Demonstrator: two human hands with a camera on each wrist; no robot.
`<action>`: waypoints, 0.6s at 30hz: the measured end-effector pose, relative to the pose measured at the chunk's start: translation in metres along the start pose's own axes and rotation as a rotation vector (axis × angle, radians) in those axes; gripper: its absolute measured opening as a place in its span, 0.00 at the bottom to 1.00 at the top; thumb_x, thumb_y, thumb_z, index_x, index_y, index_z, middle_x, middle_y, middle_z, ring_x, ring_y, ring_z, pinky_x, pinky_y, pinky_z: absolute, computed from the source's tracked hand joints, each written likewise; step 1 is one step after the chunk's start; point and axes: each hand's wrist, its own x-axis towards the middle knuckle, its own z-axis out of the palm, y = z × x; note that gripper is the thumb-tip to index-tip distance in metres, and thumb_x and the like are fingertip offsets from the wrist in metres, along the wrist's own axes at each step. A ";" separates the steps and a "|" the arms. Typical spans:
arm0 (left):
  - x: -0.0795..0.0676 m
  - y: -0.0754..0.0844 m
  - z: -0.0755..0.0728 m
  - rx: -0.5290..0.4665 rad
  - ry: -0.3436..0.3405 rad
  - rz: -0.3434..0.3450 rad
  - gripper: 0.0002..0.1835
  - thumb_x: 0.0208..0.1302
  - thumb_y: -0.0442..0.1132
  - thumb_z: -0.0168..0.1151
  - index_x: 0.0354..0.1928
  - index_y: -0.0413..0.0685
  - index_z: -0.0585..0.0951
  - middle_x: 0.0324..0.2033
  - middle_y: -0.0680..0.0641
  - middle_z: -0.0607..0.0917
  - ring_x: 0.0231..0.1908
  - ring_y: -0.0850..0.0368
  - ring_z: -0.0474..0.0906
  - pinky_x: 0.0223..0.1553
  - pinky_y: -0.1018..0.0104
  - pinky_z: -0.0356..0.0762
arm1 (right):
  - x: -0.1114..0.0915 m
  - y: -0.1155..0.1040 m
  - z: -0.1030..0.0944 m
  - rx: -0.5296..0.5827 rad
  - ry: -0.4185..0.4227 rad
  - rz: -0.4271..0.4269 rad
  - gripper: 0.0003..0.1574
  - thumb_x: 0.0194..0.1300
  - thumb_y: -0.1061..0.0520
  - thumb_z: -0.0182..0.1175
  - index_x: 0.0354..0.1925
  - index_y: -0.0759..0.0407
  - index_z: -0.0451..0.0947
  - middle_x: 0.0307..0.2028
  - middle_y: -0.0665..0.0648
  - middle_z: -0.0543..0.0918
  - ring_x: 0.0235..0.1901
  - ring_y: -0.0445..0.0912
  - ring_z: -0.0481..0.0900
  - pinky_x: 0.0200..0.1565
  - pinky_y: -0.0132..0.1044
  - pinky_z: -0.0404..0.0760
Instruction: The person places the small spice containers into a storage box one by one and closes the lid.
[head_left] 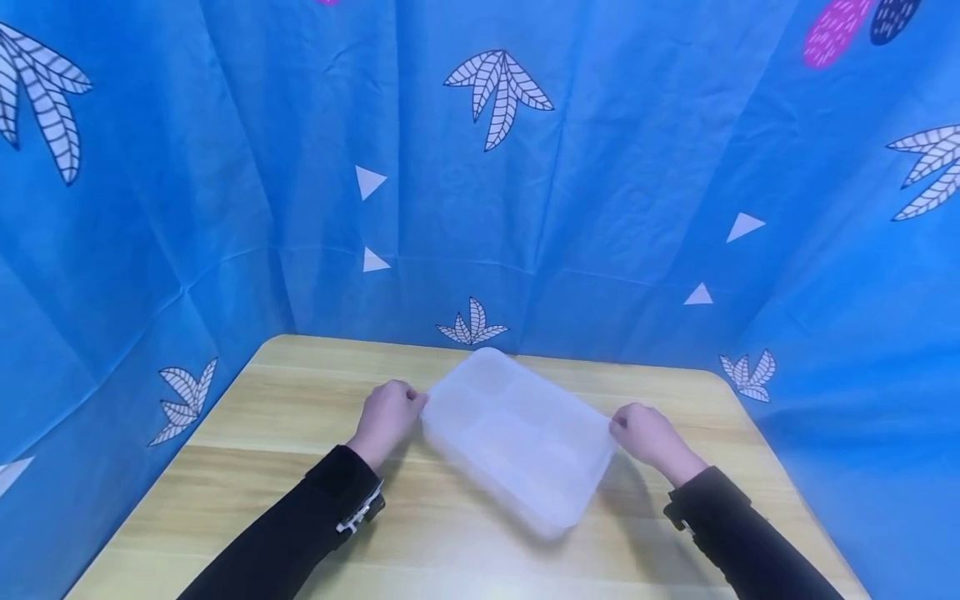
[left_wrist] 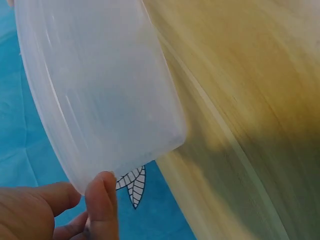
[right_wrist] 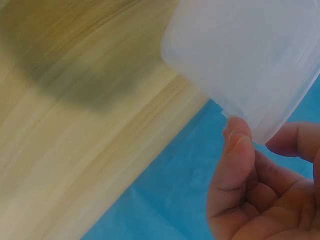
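A translucent white plastic container [head_left: 517, 433] with rounded corners is held above the table, turned at a slant in the head view. Faint compartment outlines show through its top. My left hand [head_left: 386, 421] pinches its left corner between thumb and fingers; in the left wrist view that hand [left_wrist: 75, 212] grips the edge of the container [left_wrist: 110, 95]. At the opposite corner my right hand [head_left: 656, 437] pinches the rim. The right wrist view shows the thumb and fingers of this hand [right_wrist: 265, 185] at the corner of the container [right_wrist: 240, 55].
A light wooden table [head_left: 247, 467] with rounded far corners lies under the container. Blue patterned curtain cloth [head_left: 600, 167] hangs behind it and along both sides, close to the table edges. Shadows of the hands and container fall on the wood.
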 end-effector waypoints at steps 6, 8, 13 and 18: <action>0.008 0.000 0.006 -0.021 0.041 0.010 0.14 0.68 0.42 0.65 0.41 0.34 0.86 0.37 0.40 0.88 0.35 0.47 0.82 0.41 0.53 0.81 | -0.008 -0.002 0.001 0.015 -0.014 0.039 0.11 0.66 0.61 0.56 0.28 0.61 0.82 0.21 0.53 0.78 0.20 0.46 0.71 0.28 0.41 0.75; 0.011 0.000 0.009 -0.035 0.049 0.012 0.16 0.68 0.42 0.65 0.46 0.32 0.85 0.41 0.38 0.88 0.41 0.44 0.83 0.46 0.51 0.81 | -0.011 -0.004 0.001 0.028 -0.022 0.045 0.13 0.66 0.60 0.57 0.24 0.58 0.79 0.17 0.51 0.74 0.18 0.45 0.67 0.25 0.38 0.70; 0.017 0.000 0.013 -0.104 0.039 0.024 0.21 0.68 0.42 0.65 0.54 0.30 0.81 0.47 0.34 0.86 0.49 0.40 0.82 0.50 0.50 0.80 | -0.019 -0.006 0.002 0.059 -0.039 0.047 0.22 0.65 0.59 0.57 0.15 0.53 0.67 0.14 0.47 0.67 0.15 0.42 0.59 0.23 0.35 0.64; 0.024 0.002 0.017 -0.218 -0.022 0.037 0.26 0.68 0.40 0.65 0.61 0.30 0.76 0.51 0.33 0.84 0.53 0.41 0.81 0.53 0.51 0.79 | -0.027 -0.011 0.002 0.097 -0.069 0.060 0.23 0.65 0.59 0.57 0.13 0.53 0.67 0.14 0.48 0.73 0.15 0.42 0.63 0.23 0.36 0.66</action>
